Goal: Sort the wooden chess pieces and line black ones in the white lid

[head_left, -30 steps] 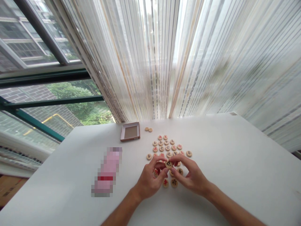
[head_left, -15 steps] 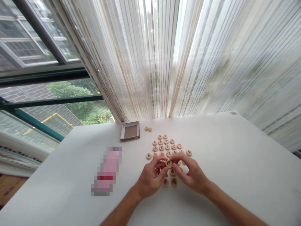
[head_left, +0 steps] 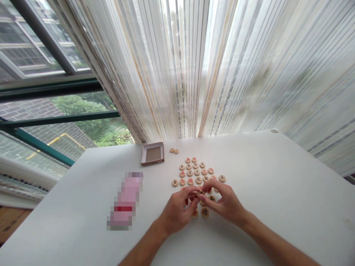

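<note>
Between the fingertips of both hands is a round wooden Chinese chess piece with a dark character, partly covered by the fingers. My left hand pinches it from the left with thumb and fingers. From the right, my right hand grips the same disc. Under and beyond the hands lie rows of Chinese chess pieces with red or black characters, face up on the white table. A black-marked piece sits nearest to me, below the fingers. Some pieces are hidden by my hands.
An open shallow box stands at the table's far left edge. Two blank-looking wooden discs lie beside it. Left of my hands is a pixelated pink object. Striped curtains hang behind the table, by a window.
The held piece has shifted slightly right and tilted, its character now less visible. Both hands stay pinched around it. The view has moved a little.
</note>
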Available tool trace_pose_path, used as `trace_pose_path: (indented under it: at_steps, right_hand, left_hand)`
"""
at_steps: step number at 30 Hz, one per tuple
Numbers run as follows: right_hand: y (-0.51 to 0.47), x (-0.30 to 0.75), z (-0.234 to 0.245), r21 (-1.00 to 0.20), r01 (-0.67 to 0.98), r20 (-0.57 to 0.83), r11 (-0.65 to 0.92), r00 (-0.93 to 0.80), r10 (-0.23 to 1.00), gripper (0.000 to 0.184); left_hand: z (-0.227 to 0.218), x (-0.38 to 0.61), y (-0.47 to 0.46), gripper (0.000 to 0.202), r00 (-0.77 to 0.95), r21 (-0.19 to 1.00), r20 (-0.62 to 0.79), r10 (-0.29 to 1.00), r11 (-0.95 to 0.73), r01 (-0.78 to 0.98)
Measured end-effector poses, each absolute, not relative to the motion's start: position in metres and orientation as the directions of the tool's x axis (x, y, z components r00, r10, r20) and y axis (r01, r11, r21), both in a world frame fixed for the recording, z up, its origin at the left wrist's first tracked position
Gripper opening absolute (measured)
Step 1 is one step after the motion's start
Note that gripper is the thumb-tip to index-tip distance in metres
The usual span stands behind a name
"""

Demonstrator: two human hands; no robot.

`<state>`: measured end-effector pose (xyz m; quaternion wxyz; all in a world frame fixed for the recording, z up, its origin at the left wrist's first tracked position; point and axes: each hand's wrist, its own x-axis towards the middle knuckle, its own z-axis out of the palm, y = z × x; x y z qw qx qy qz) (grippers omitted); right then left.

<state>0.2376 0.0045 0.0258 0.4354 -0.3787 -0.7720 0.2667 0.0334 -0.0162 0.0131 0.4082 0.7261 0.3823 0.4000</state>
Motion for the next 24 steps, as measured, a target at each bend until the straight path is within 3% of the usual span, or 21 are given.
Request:
trace_pose_path:
  at_steps: [11, 24]
  right_hand:
    - [0.0048, 0.2363, 0.0261, -0.764, 0.337, 0.449, 0.550, -0.333, 0.829, 0.012]
    - [0.0038, 0.2365, 0.0317, -0.753, 0.308, 0.479, 0.581, -0.348, 0.806, 0.010]
  left_hand:
    - [0.0137, 0.0335, -0.0159, 0.028, 0.396, 0.880, 0.284, 0.873, -0.402, 0.255]
    - [0.0185, 0.0356, -0.0164, 0.025, 0.373, 0.928, 0.230, 0.899, -0.318, 0.193]
